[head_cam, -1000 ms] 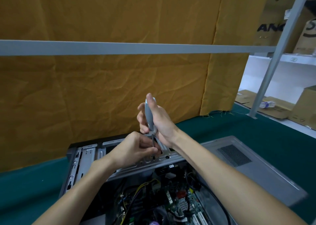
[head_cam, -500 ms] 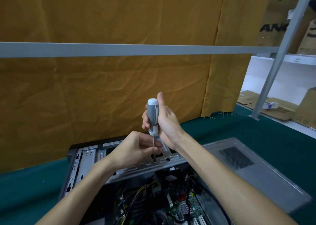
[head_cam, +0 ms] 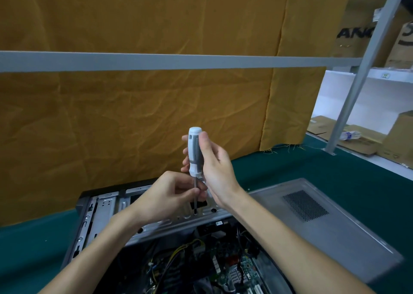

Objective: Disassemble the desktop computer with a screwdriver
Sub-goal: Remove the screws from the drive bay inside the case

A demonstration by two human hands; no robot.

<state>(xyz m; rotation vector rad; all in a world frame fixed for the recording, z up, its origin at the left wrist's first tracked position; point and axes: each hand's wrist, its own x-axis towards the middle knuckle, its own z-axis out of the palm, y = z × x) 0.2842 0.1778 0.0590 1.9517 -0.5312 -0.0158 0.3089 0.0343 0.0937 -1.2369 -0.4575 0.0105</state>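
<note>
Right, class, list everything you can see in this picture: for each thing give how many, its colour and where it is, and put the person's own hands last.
Screwdriver: one, white and grey handle, upright, tip down at the case's metal frame.
Computer case: one, black and silver, open, lying on the table, wiring and boards inside.
Side panel: one, grey with a mesh vent, flat on the table right of the case.
Table: one, dark green top.
Cloth backdrop: mustard yellow, behind the table.
Metal rail: one, grey, across the backdrop.
Cardboard boxes: several, brown, far right.
Left hand: fingers pinching the screwdriver's shaft.
Right hand: gripping the handle.
</note>
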